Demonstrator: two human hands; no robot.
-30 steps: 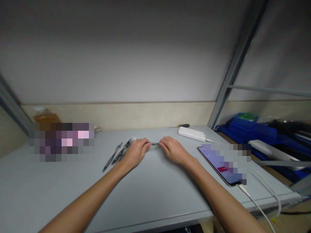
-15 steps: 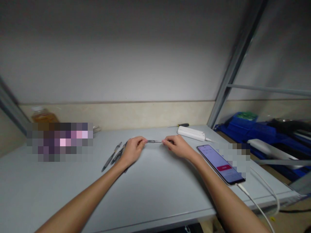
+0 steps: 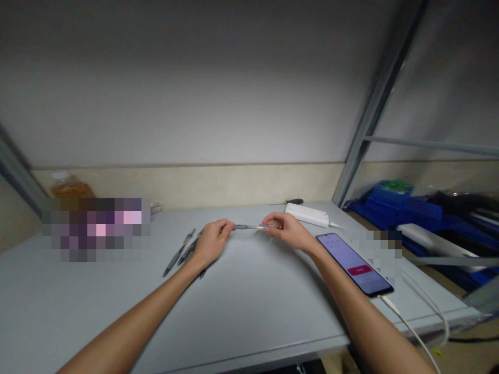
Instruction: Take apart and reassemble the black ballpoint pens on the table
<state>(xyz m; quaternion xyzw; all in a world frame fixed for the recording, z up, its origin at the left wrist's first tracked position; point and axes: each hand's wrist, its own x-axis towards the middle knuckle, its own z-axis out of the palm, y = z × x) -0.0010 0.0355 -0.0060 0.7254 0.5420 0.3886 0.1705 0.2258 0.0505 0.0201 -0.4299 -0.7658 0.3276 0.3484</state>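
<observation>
On the grey table (image 3: 249, 306), the left hand (image 3: 210, 241) and right hand (image 3: 286, 231) are each pinching one end of a thin pen (image 3: 249, 227), more pens (image 3: 183, 252) lying just left.

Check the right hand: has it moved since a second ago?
Yes. The right hand has shifted right and away from the person, closer to the white power bank, widening the gap to the left hand along the pen.

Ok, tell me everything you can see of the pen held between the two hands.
The pen is slim, grey and metallic-looking, its detail blurred. It lies roughly level just above the grey table, apparently not resting on it. The left hand pinches one end in its fingers, and the right hand pinches the other. Only the middle stretch shows between them.
</observation>
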